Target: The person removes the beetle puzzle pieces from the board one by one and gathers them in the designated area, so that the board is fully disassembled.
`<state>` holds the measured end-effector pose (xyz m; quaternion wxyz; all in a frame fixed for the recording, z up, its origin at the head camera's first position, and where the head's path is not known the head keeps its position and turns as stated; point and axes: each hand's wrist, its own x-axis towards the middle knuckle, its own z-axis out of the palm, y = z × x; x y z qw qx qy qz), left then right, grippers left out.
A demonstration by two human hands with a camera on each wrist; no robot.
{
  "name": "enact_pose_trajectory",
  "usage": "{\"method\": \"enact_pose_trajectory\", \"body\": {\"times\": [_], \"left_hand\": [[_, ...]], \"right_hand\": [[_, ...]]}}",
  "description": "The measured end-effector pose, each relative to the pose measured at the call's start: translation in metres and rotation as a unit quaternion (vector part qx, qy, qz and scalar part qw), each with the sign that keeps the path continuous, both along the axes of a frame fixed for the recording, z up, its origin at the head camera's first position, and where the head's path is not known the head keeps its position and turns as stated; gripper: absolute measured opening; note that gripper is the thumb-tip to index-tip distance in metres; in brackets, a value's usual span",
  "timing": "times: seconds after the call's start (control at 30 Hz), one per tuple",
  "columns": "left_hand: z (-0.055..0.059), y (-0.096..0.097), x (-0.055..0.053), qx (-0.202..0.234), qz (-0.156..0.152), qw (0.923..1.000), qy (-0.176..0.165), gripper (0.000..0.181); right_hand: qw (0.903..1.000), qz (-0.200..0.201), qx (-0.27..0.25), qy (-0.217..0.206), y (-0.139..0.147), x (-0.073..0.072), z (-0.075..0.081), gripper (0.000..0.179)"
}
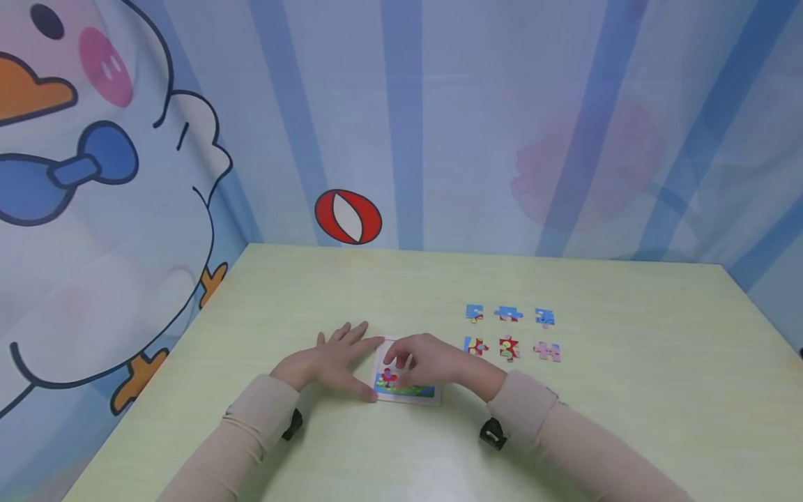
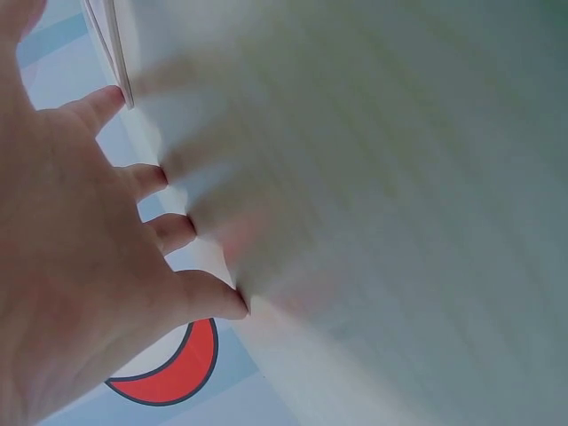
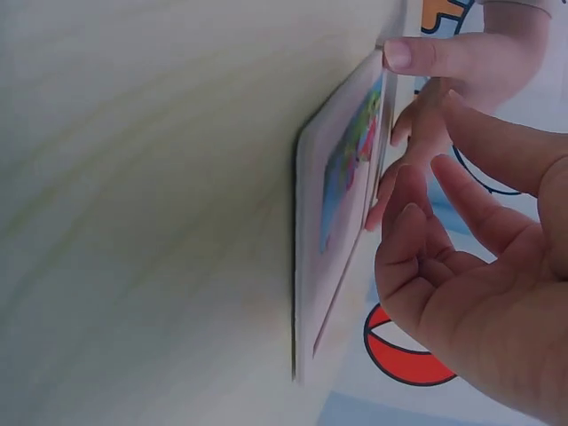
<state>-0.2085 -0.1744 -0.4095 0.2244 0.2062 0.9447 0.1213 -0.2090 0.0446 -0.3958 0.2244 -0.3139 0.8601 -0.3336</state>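
A small white-framed puzzle board [image 1: 408, 400] lies flat on the table, with a red flower, green and blue in the part of its picture nearest me. My left hand [image 1: 332, 364] spreads its fingers on the tabletop, index fingertip and thumb tip at the board's left edge. In the left wrist view the same hand [image 2: 106, 240] has its fingertips down on the table. Over the board hovers my right hand [image 1: 433, 359], fingers loosely bent and hiding part of the picture. Seen from the right wrist, this hand [image 3: 488, 266] has thumb and fingers apart, with nothing between them.
Right of the board, loose jigsaw pieces lie in two rows: a blue piece [image 1: 509, 314] in the far row, a red and yellow piece [image 1: 509, 348] and a pink piece [image 1: 548, 351] in the near one. A printed curtain [image 1: 464, 139] hangs behind the table [image 1: 640, 390].
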Motion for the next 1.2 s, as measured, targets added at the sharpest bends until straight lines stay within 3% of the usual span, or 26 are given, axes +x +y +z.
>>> {"method": "enact_pose_trajectory", "body": {"times": [0.5,1.2], "left_hand": [[-0.003,0.000,0.000,-0.001,0.000,1.0000,-0.004,0.096],[-0.001,0.000,0.000,0.004,0.000,1.0000,0.002,0.095]], "right_hand": [[0.9995,-0.017,0.010,0.024,-0.010,0.003,-0.013,0.028],[0.9983,-0.026,0.036,0.039,-0.020,0.008,-0.016,0.029]]}}
